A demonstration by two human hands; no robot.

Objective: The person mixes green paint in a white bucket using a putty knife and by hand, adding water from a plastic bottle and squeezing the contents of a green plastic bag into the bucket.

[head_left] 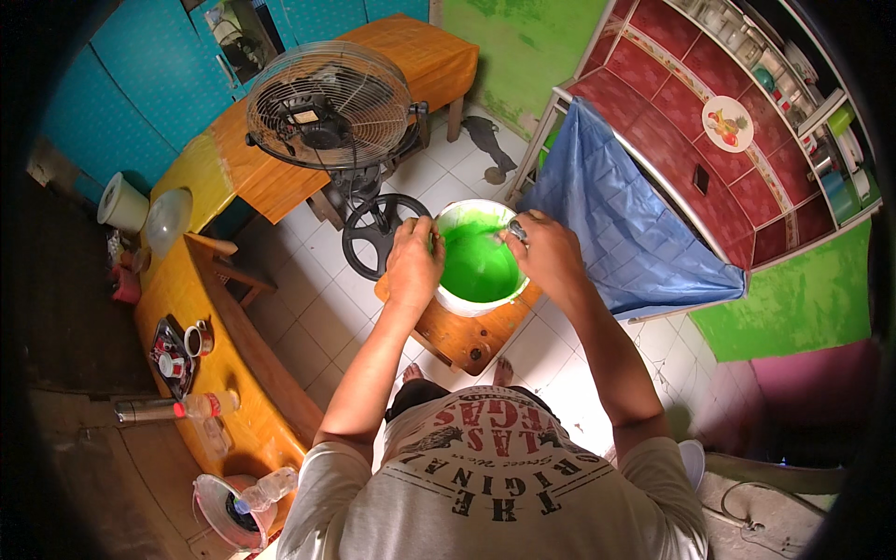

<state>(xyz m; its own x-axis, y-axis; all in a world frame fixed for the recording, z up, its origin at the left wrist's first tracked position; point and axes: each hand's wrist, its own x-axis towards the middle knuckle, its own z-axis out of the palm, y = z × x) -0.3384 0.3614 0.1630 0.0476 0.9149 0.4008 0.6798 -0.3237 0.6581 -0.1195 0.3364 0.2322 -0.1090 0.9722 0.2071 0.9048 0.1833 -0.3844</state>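
A white bucket [452, 305] of bright green paint [478, 266] stands on a small wooden stool [464, 338] in front of me. My left hand [415, 261] is closed over the bucket's left rim, its fingertips bent inward. At the right rim, my right hand [549, 250] pinches a small grey tool [516, 228] over the paint. The tool's lower end looks pale and blurred near the paint surface, so its exact kind cannot be made out.
A large fan [327, 107] with a round black base [373, 245] stands just beyond the bucket. A long orange table [219, 373] runs along the left, holding bottles and a cup [198, 340]. Blue sheeting [616, 215] hangs from a red-tiled counter [644, 93] at right.
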